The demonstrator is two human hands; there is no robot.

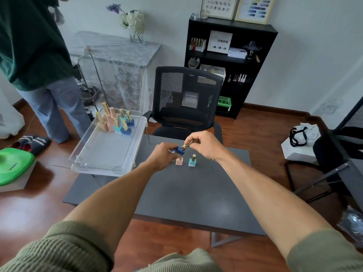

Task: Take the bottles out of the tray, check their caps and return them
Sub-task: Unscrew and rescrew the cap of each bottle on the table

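Head view: both hands up over the far half of the dark grey table [176, 197], working one dark blue bottle [179, 150]. Left hand [162, 156] is closed around the bottle's square base, bottle tilted with its neck pointing up-right. Right hand [204, 143] pinches the gold cap [187, 145] between thumb and fingers — cannot tell whether the cap is seated or loose.

On the table just beneath the hands: a pink bottle [179, 161], its top hidden behind the blue one, and a light blue bottle [192, 161] with gold cap, upright, side by side, close but apart.

Clear plastic tray [102, 154] sits to the left on a white stand, overlapping the table's far-left corner. Its near part is bare; the remaining bottles [115, 121] stand bunched in the far end — peach, pink, light blue and dark blue bases, mostly gold caps, all upright.

Beyond the table: black mesh office chair [186, 99], black shelf unit [225, 65] against the wall. Another person [39, 65] in a green top and jeans stands far left.
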